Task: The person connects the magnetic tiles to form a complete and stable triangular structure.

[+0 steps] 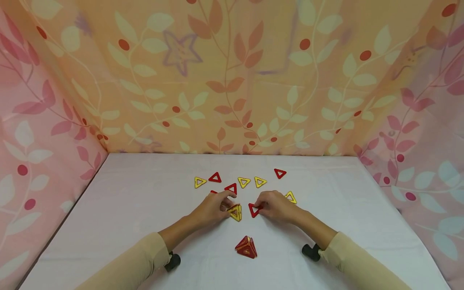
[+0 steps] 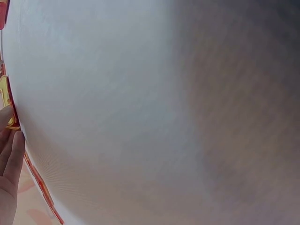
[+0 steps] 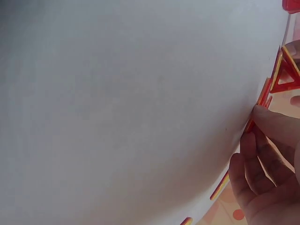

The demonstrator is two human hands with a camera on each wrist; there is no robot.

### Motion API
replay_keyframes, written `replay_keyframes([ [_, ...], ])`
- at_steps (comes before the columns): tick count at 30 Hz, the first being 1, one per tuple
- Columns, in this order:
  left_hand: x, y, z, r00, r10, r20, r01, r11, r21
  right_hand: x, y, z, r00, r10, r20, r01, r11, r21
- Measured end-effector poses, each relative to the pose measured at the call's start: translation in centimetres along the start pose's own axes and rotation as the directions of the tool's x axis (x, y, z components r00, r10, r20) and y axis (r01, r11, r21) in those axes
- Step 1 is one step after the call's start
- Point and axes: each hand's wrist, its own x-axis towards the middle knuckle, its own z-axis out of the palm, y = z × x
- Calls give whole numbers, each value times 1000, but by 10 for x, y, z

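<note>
My left hand (image 1: 214,207) holds a small yellow and red shape (image 1: 235,212) of joined triangle tiles, its fingers around the left side. Just right of it, my right hand (image 1: 277,206) pinches a single red triangle tile (image 1: 253,210) between thumb and fingers. In the right wrist view the thumb and fingertips close on that tile's edge, with the standing triangle shape (image 3: 285,75) beyond it. The left wrist view catches the left fingers against a yellow tile (image 2: 6,96). Nearer to me on the table stands a dark red pyramid (image 1: 246,247) of triangle tiles.
Behind the hands lie loose triangle tiles: yellow ones (image 1: 199,182) and red ones (image 1: 215,177) to the left and middle, a red tile (image 1: 280,173) farther right. A yellow tile (image 1: 291,197) lies behind the right hand. Floral curtains surround the white table (image 1: 145,173).
</note>
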Motion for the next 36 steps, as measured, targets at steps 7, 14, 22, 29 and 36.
replay_keyframes([
  [7, 0, -1, 1, 1000, 3, -4, -3, 1000, 4, 4, -2, 4, 1000, 17, -5, -17, 999, 50],
  [14, 0, -3, 1, 1000, 13, -7, -13, 1000, 12, 8, -2, 5, 1000, 22, -14, -21, 995, 98],
  [22, 0, -2, 1, 1000, 10, -10, -10, 1000, 10, 12, -7, 6, 999, 34, 23, -36, 994, 104],
  [29, 0, -1, 1, 1000, 10, -11, -10, 1000, 13, 14, -9, 8, 999, 32, 20, -34, 995, 90],
  [36, 1, -2, 2, 1000, 5, -9, -5, 1000, 16, 14, -9, 8, 999, 24, 26, -26, 996, 89],
])
